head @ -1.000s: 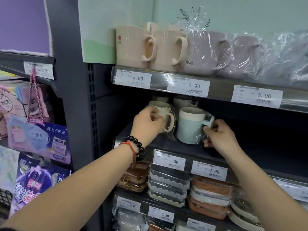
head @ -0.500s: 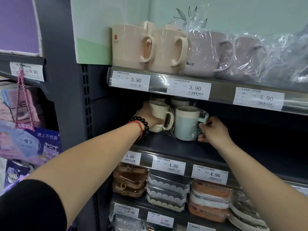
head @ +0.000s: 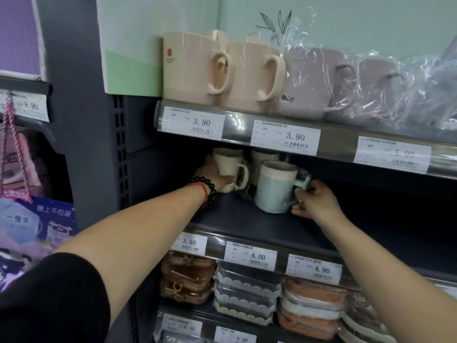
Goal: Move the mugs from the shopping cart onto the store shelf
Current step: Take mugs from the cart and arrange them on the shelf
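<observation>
On the dark middle shelf (head: pixel 247 214), under the lip of the shelf above, both hands are at work among wrapped mugs. The left hand (head: pixel 212 175) reaches deep toward the back left and grips a cream mug (head: pixel 228 162) from its left side, fingers curled round the body near the base; the mug looks tilted, its handle pointing right, clear film clinging to it. A string of black beads and a red cord (head: pixel 204 190) sit on that wrist. The right hand (head: pixel 315 203) is at the right side of a pale blue mug with a cream rim (head: pixel 274 188), which stands upright on the shelf nearer the front; the fingers are curled at the film-covered handle, pinching it or its wrapping, though I cannot tell which. Behind and between the two mugs stands another pale mug (head: pixel 262 158), half hidden by the price rail (head: pixel 237 131) of the upper shelf, which cuts off the view of the back row. Right of the blue mug the shelf runs dark.

Overhead, two large cream mugs (head: pixel 193 68) stand side by side, handles right, next to mauve mugs under crinkled plastic (head: pixel 346 85). Below the working shelf lie stacked brown pouches (head: pixel 185 280), scallop-edged boxes (head: pixel 247 293) and orange-lidded containers (head: pixel 314 308). At far left hang purple packets (head: pixel 37 226).
</observation>
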Demonstrator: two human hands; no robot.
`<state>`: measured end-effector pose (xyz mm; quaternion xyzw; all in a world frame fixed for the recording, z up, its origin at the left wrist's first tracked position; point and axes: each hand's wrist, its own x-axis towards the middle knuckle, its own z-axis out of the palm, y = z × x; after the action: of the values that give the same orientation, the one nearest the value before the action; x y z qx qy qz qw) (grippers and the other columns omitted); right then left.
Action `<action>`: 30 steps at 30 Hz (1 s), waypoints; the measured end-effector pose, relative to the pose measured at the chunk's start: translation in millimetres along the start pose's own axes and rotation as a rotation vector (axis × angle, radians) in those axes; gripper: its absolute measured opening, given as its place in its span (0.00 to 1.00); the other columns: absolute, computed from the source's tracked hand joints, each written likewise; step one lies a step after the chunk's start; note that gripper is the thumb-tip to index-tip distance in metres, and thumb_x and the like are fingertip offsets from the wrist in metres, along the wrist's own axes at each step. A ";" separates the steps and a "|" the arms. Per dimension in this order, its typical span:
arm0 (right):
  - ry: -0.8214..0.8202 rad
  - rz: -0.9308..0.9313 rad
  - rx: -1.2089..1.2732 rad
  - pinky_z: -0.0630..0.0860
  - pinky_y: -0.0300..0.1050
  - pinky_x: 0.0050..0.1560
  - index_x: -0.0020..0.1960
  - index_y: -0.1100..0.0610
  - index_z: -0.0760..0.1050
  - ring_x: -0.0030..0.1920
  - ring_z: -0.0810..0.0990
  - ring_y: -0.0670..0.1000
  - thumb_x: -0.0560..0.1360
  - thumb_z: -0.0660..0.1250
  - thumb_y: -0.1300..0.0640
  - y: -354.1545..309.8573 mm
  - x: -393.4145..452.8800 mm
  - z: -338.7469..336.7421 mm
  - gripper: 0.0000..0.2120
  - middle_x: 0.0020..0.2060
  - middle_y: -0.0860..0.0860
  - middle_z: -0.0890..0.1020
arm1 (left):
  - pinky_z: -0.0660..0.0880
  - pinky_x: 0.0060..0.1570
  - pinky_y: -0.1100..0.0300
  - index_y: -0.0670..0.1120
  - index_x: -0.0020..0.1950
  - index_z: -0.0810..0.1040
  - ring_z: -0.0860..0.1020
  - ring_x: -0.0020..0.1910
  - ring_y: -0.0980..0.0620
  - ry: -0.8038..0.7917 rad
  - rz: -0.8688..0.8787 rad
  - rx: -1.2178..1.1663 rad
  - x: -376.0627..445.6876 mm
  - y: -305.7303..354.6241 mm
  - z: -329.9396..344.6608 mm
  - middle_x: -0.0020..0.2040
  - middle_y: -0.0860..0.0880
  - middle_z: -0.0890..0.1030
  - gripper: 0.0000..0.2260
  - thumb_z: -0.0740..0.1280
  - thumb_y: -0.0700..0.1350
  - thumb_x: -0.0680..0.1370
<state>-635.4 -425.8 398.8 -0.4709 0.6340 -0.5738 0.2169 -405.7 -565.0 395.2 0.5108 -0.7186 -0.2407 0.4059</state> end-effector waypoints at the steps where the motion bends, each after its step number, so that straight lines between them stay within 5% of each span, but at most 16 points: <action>1: -0.002 0.006 0.009 0.81 0.50 0.39 0.51 0.59 0.72 0.36 0.79 0.54 0.79 0.64 0.61 0.4 1.5 0.9 0.02 0.41 0.58 0.79 | 0.71 0.63 0.54 0.45 0.75 0.59 0.73 0.65 0.45 -0.002 -0.007 -0.012 0.6 -0.8 1.2 0.69 0.46 0.72 0.42 0.76 0.54 0.68; 12: -0.056 0.096 0.107 0.79 0.48 0.40 0.51 0.58 0.72 0.36 0.79 0.54 0.80 0.62 0.63 1.1 27.7 7.7 0.02 0.42 0.56 0.77 | 0.70 0.64 0.55 0.44 0.75 0.57 0.71 0.67 0.46 -0.013 -0.033 -0.053 3.7 -7.2 -0.9 0.70 0.46 0.71 0.45 0.78 0.55 0.66; 17: -0.070 0.136 0.127 0.79 0.53 0.48 0.53 0.58 0.70 0.38 0.79 0.53 0.80 0.61 0.64 -5.2 39.1 19.6 0.03 0.42 0.54 0.76 | 0.71 0.64 0.53 0.45 0.74 0.61 0.73 0.65 0.48 -0.016 -0.018 -0.073 2.7 -12.2 -8.0 0.67 0.49 0.73 0.44 0.79 0.54 0.64; 23: -0.077 0.134 0.096 0.79 0.49 0.45 0.56 0.57 0.71 0.39 0.79 0.53 0.80 0.61 0.63 -7.1 46.1 25.7 0.05 0.44 0.55 0.77 | 0.70 0.62 0.57 0.47 0.70 0.68 0.74 0.64 0.47 -0.017 0.038 0.001 -4.4 -10.3 -8.1 0.65 0.48 0.75 0.32 0.75 0.51 0.69; 30: -0.080 0.133 0.001 0.79 0.47 0.36 0.50 0.55 0.71 0.35 0.78 0.52 0.79 0.63 0.59 -7.4 43.9 20.6 0.01 0.42 0.57 0.77 | 0.71 0.61 0.56 0.48 0.70 0.68 0.75 0.62 0.47 -0.010 0.019 0.028 -10.0 -12.1 -9.1 0.64 0.48 0.76 0.31 0.74 0.51 0.69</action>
<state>-636.4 -473.0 412.3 -0.4504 0.6545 -0.5391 0.2798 -390.2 -559.5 387.6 0.5083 -0.7289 -0.2291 0.3973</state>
